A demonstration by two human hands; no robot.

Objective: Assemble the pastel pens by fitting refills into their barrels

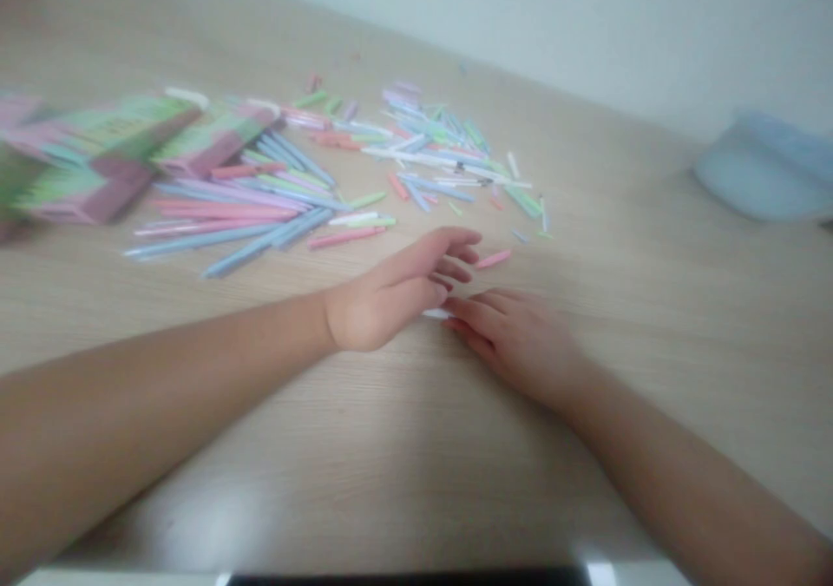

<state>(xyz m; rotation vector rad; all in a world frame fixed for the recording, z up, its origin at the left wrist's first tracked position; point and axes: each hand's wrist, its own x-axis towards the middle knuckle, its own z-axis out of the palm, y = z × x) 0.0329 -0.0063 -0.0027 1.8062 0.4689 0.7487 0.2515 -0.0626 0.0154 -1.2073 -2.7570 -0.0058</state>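
Observation:
My right hand (517, 334) rests low over the table, its thumb and forefinger closed around the end of a small white piece (436, 313). Most of that piece is hidden by the fingers, and its kind cannot be made out. Just to the left, my left hand (409, 286) is held above the table with its fingers loosely bent and apart. Its thumb comes close to the right fingertips; whether they touch is unclear. A short pink pen part (494, 260) lies just beyond both hands.
Slim pastel pen barrels (260, 208) lie heaped at the left. Behind the hands, caps, white tubes and small pen parts (436, 143) are scattered. Pink-and-green boxes (97, 169) stand far left. A pale blue container (761, 169) is at the right by the wall. The picture is blurred.

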